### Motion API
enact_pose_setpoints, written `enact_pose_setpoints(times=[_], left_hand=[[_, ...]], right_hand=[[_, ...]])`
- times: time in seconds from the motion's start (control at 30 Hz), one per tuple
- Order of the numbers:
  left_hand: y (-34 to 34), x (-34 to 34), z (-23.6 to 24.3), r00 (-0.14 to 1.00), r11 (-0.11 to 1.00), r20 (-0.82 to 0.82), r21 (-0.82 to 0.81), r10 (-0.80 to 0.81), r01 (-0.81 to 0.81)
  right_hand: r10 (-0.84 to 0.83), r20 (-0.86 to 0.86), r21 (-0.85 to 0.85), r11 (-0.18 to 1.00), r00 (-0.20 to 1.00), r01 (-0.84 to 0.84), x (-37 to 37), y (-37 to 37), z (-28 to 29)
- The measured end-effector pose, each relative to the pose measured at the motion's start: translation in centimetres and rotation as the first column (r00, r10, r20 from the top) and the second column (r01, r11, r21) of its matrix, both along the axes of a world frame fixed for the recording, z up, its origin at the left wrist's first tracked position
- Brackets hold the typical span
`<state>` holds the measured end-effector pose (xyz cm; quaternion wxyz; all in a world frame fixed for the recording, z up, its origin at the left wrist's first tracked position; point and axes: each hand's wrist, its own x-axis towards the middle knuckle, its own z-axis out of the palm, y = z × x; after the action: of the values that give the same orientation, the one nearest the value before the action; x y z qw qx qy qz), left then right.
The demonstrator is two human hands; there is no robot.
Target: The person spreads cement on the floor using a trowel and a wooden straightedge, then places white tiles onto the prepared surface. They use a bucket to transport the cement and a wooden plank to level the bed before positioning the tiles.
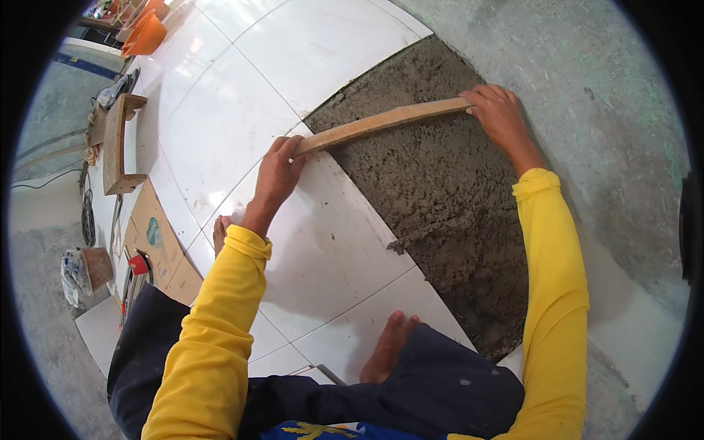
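My left hand (pixel 282 165) and my right hand (pixel 499 121) are closed on opposite ends of a long, narrow wooden batten (pixel 381 125). The batten lies slightly slanted across a strip of wet grey mortar (pixel 440 213), its left end reaching over the edge of the white floor tiles (pixel 213 88). The mortar runs between these tiles and a rough grey wall (pixel 579 103). Its surface is coarse, with a small lump spilling onto the tile edge. My bare feet and dark trousers show low in the view.
At the left are a wooden stool-like frame (pixel 114 147), cardboard (pixel 154 235) with tools on it, a bucket (pixel 95 268) with a bag, and a coiled cable (pixel 88 220). Orange containers (pixel 144 35) stand at the upper left.
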<state>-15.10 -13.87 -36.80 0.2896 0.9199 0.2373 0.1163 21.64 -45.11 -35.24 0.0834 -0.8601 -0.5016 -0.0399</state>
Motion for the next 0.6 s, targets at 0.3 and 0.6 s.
enact_pose_setpoints(times=[0.3, 0.6], left_hand=[[-5.8, -1.7, 0.8, 0.991, 0.995, -0.101, -0.057, -0.087, 0.081], [-15.8, -4.6, 0.9, 0.97, 0.967, -0.079, -0.125, -0.231, 0.22]], right_hand=[[0.077, 0.024, -0.079, 0.994, 0.997, -0.075, 1.3, -4.7, -0.1], [0.009, -0.025, -0.07, 0.998, 1.0, -0.011, -3.8, -17.7, 1.6]])
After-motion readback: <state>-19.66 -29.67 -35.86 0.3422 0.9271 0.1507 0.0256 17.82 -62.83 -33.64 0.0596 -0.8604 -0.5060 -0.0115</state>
